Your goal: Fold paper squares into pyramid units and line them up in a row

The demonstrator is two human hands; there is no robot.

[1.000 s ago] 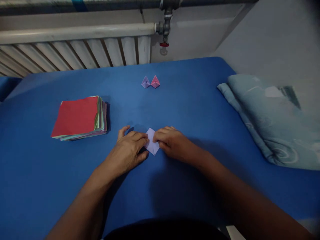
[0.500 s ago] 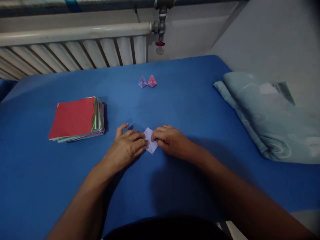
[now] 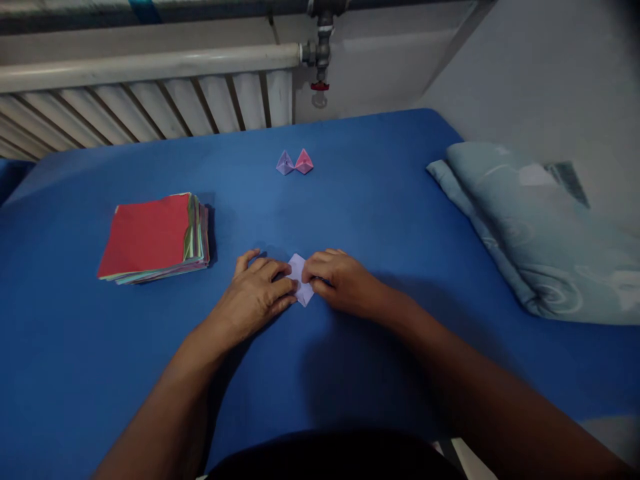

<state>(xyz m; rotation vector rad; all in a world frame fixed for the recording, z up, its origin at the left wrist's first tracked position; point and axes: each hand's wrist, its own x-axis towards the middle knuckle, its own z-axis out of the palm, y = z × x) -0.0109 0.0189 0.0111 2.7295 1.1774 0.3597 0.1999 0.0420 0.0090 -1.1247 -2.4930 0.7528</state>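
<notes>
Your left hand [image 3: 253, 293], fingers spread, steadies the small lilac diamond of folded paper [image 3: 305, 295] flat on the blue-covered surface [image 3: 270, 387]; your right hand [image 3: 345, 283] pinches its right side, though which layer is hard to see. Best align edges before creasing.

The left hand [image 3: 253, 293] and right hand [image 3: 345, 283] flanked the sheet [image 3: 297, 265], touching it. Behind it sat two paper pieces [image 3: 303, 162]; behind-left, a stack [image 3: 145, 237] and, farther, a radiator [image 3: 180, 100]; to its right, a blanket [image 3: 545, 233].
</notes>
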